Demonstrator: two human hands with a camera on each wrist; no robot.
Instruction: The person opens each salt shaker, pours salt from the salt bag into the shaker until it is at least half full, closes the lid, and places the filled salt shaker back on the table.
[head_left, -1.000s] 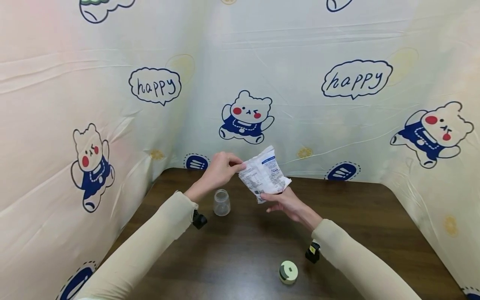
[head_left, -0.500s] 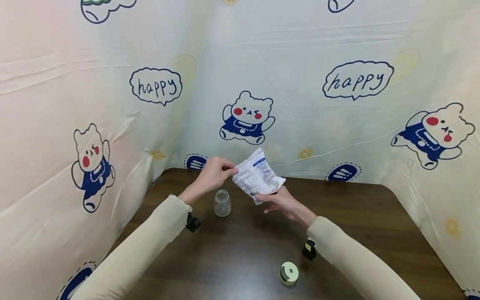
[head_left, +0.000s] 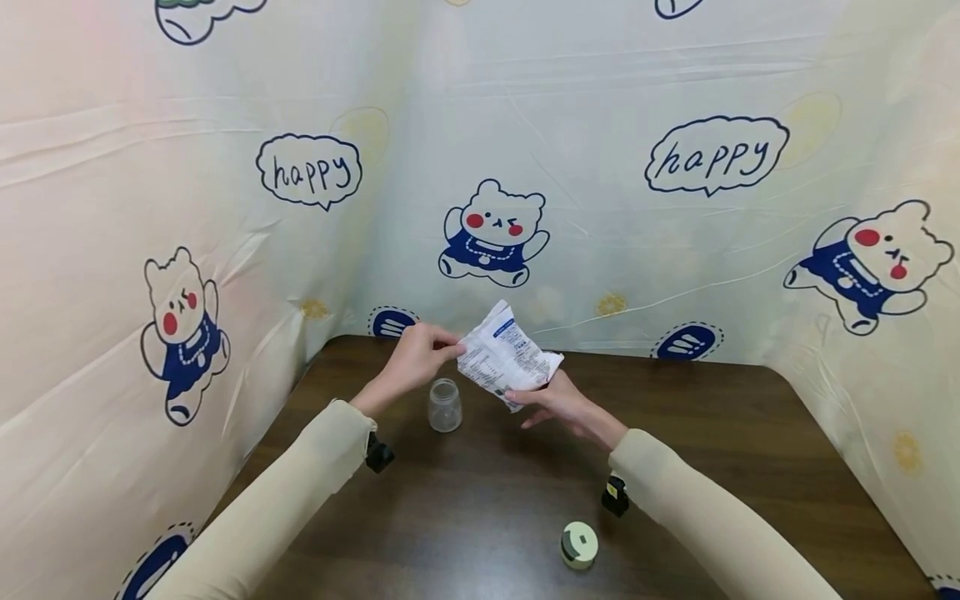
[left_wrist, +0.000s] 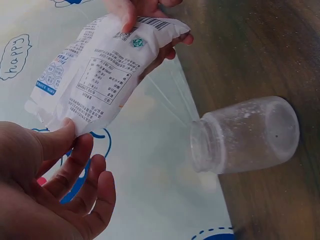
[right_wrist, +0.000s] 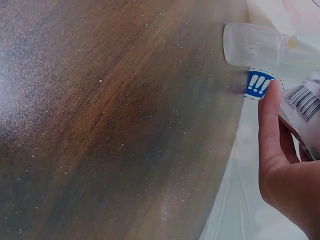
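Observation:
A white printed plastic packet (head_left: pixel 504 357) is held tilted above the far part of the table. My left hand (head_left: pixel 414 360) pinches its left corner between thumb and forefinger; the left wrist view shows the other fingers loosely bent. From the lower right, my right hand (head_left: pixel 564 402) grips the packet, thumb on the printed face and fingers behind. Below the packet and close to the left hand stands a clear lidless jar (head_left: pixel 445 407), upright on the table. Residue clings inside the jar (left_wrist: pixel 245 134). What the packet contains is hidden.
A pale green round lid (head_left: pixel 579 545) lies on the dark wooden table (head_left: pixel 465 517) near its front. Small white specks dot the tabletop (right_wrist: pixel 120 145). Printed curtains (head_left: pixel 600 250) enclose the table at the back and sides.
Both hands have moved left and slightly toward the jar, carrying the packet with them. The packet has tilted a bit more. Jar and lid have stayed put.

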